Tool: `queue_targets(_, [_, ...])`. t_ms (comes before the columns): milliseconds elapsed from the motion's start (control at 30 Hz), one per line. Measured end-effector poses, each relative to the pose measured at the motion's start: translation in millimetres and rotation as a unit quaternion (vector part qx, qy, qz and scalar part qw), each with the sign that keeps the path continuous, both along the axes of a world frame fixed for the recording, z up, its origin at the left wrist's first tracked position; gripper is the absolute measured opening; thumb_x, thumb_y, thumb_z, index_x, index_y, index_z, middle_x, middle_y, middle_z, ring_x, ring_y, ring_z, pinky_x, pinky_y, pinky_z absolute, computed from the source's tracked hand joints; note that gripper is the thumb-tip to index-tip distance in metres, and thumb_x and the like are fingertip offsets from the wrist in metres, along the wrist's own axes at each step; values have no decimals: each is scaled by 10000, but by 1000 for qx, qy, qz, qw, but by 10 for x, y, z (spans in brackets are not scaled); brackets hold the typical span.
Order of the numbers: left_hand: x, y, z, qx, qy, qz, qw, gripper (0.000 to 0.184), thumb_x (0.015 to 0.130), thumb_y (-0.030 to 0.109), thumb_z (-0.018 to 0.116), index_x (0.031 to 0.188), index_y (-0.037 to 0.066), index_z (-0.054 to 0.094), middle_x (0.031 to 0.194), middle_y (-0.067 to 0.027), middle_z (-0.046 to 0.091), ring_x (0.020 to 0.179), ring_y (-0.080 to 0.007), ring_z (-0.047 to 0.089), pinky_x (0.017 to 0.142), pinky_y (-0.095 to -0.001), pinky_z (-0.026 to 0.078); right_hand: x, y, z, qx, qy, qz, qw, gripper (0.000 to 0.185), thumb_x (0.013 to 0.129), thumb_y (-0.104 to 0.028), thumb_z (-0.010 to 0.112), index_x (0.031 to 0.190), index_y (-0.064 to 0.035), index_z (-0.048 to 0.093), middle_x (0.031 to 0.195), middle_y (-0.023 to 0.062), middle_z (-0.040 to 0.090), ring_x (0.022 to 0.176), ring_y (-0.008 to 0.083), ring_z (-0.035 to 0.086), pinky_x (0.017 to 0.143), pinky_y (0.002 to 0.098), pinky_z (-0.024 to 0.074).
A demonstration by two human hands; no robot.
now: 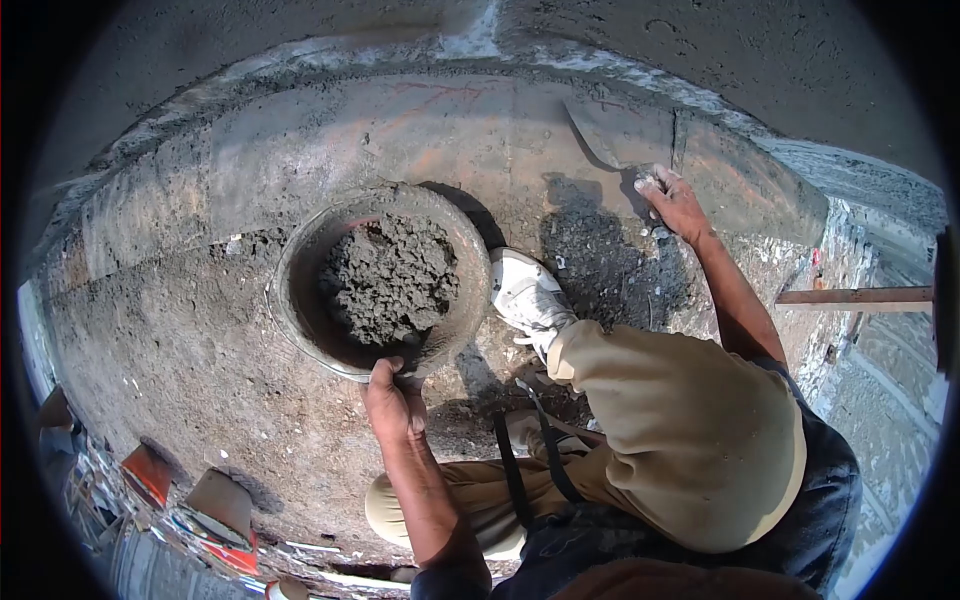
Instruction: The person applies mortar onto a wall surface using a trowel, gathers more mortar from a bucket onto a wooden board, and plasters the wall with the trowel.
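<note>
A round bucket [468,300] stands on the dirt in front of me, with clumpy grey mortar [395,275] inside. My left hand [393,400] grips its near rim, thumb over the edge. To the right, my right hand [676,205] is closed around the handle of a trowel [592,142]. The trowel's blade points forward and left, over or near the grey concrete strip along the wall; I cannot tell whether it touches. The handle is mostly hidden by my fingers.
My white shoe [528,300] is planted just right of the bucket. A grey concrete strip [440,140] runs along the wall base ahead. A wooden bar [855,297] juts in at right. Orange-marked containers [220,505] and debris lie at lower left.
</note>
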State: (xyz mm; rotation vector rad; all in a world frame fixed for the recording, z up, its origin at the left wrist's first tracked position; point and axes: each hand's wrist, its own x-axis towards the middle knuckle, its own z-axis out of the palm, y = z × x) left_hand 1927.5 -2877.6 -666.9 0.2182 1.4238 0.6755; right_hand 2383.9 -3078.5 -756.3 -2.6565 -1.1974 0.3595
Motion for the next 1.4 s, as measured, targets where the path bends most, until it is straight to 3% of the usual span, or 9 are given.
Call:
queue_targets(33, [-16,1,-24,-4,-4,-1,1000,224,749,-26,557,971,-33,581,916,-109,640,750,-212,648,629,-366,593,-41,-2,36,-40,98,-24,994,655,830,-511,635,1283,-45,552,1150,245,627,1088,380,591,957,413,442])
queue_targets(133, [-38,-5,-42,-10,-2,-12,1000,223,749,-23,559,971,-30,581,900,-102,641,754,-204,647,622,-361,590,-109,76,342,-176,90,35,980,603,835,-505,628,1274,-95,570,1156,234,622,1096,382,585,953,412,443])
queue_targets(267, [-81,1,-54,-19,9,-11,1000,216,749,-11,566,964,-25,581,883,-95,641,738,-199,642,614,-353,585,344,-234,152,-165,75,-97,979,596,833,-485,643,1279,-97,563,1165,232,617,1117,383,571,963,415,436])
queue_targets(467, [-25,-24,-41,-9,18,3,1000,138,753,9,575,889,0,598,844,-81,637,674,-175,622,538,-291,558,1006,-27,-217,-135,39,-53,989,650,841,-471,647,1297,-21,530,1283,240,547,1229,363,499,1031,388,394])
queue_targets(567, [-113,-12,-82,-24,27,-37,999,143,781,20,550,910,-26,591,959,-131,640,859,-256,645,755,-423,573,875,358,-191,-130,85,-54,986,661,836,-473,653,1290,-9,531,1282,235,551,1240,360,493,1051,379,382])
queue_targets(900, [-37,-25,-87,-16,1,-15,1000,174,777,24,547,940,-20,589,940,-111,634,829,-232,657,735,-406,599,482,1073,-290,-66,27,21,997,615,829,-465,666,1278,-58,558,1241,237,577,1190,377,528,1009,394,414])
queue_targets(1100, [131,32,66,4,10,-18,1000,146,778,-3,550,918,-12,590,838,-83,620,708,-181,621,607,-325,564,5,1442,100,4,-29,126,992,508,820,-413,681,1225,-119,595,1147,194,623,1060,380,591,917,414,466])
queue_targets(1267, [112,38,36,17,23,-71,997,165,777,22,563,939,10,586,825,-57,612,696,-149,604,552,-293,538,-826,1767,1322,62,-86,324,940,360,820,-280,684,1151,-158,613,1029,131,632,914,341,608,829,431,488])
queue_targets(1400, [203,1,52,65,16,-92,993,263,787,56,574,1045,18,541,864,-42,579,728,-137,575,564,-278,503,-1373,2189,1819,-128,-131,426,886,364,810,-185,674,1159,-122,594,1084,126,622,976,326,596,836,441,480])
